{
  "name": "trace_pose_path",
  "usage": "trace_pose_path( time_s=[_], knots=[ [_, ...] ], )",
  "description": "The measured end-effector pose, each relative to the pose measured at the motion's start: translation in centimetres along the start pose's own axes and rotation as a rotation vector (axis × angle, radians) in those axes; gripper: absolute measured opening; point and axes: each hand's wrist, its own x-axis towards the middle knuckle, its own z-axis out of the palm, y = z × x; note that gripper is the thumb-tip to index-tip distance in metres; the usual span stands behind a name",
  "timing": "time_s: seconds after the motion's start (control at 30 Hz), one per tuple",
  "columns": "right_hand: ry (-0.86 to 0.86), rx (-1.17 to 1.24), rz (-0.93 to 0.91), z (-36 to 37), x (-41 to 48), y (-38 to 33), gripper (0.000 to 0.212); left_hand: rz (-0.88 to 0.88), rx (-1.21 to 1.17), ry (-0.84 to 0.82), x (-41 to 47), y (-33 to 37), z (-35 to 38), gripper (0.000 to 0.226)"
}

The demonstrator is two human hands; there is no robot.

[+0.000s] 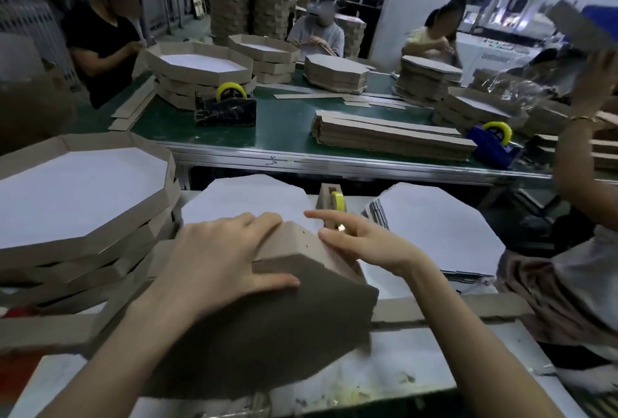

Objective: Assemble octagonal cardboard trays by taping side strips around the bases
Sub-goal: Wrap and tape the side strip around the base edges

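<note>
"Judging by the hands, which step is this?"

"Fitting the wall, I'd say. The side strip is bent round the near edge of the white base, which lies just left of the tape dispenser and a little nearer the person. No tape shows on the corner between the hands, so the joint looks unfixed."

"And the hands themselves?"

"The left hand lies flat on the strip, left of the dispenser: fingers straight over the top fold, thumb spread along the darker outer face, pressing rather than gripping. The right hand hovers just in front of the dispenser, fingers spread wide and forefinger stretched out. Something glints near its fingertips, but whether that is a piece of tape I cannot tell."

"So the next move?"

"Probably tape, either pulled from the roll or laid across the fold. It calls for the left hand to keep the strip tight against the base while the right works alone; if the pressure eases, the bend may spring open."

"Anything else close by?"

"Finished trays stacked well left of the dispenser, and a pile of bare bases just right of it."
</note>
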Motion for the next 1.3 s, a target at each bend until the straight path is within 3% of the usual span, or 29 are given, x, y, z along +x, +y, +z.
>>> trace_pose_path(
  time_s=[0.2,0.53,0.7,0.8,0.9,0.97,1.07,1.13,1.17,1.27,1.3],
  knots=[
    [-0.003,-0.035,-0.211,0.4,-0.9,-5.0,0.058,-0.166,-0.249,0.198,-5.0,-2.6,0.2,0.078],
    [0.007,-0.098,-0.193,3.9,0.3,-7.6,0.06,-0.342,-0.445,0.176,-9.5,-4.9,3.4,0.079],
    [0.077,-0.068,-0.187,4.7,-0.3,-6.9,0.07,-0.188,-0.411,0.209,-8.5,-3.9,2.0,0.073],
    [0.116,-0.05,-0.196,5.2,-1.1,-6.7,0.073,-0.022,-0.38,0.161,-7.2,-2.4,1.0,0.052],
    [0.219,-0.186,-0.21,5.4,-2.0,-6.8,0.066,0.021,-0.388,0.111,-6.7,-1.7,0.7,0.035],
    [0.388,-0.236,-0.246,5.3,-2.7,-7.1,0.048,0.014,-0.44,0.095,-6.5,-1.6,0.5,0.03],
    [0.564,-0.08,-0.298,5.2,-3.5,-8.1,0.018,-0.016,-0.491,0.098,-6.2,-1.4,0.3,0.032],
    [0.568,0.015,-0.287,5.4,-4.2,-8.5,0.015,-0.033,-0.489,0.087,-6.1,-1.3,0.2,0.032],
    [0.534,0.028,-0.264,5.5,-4.6,-8.7,0.022,-0.044,-0.484,0.08,-6.0,-1.2,0.2,0.031],
    [0.322,0.161,-0.128,6.1,-5.1,-9.0,0.082,-0.056,-0.481,0.09,-5.8,-1.3,0.4,0.029],
    [0.321,0.206,-0.097,6.5,-5.1,-9.1,0.088,-0.057,-0.479,0.088,-5.7,-1.3,0.4,0.03]
  ],
)
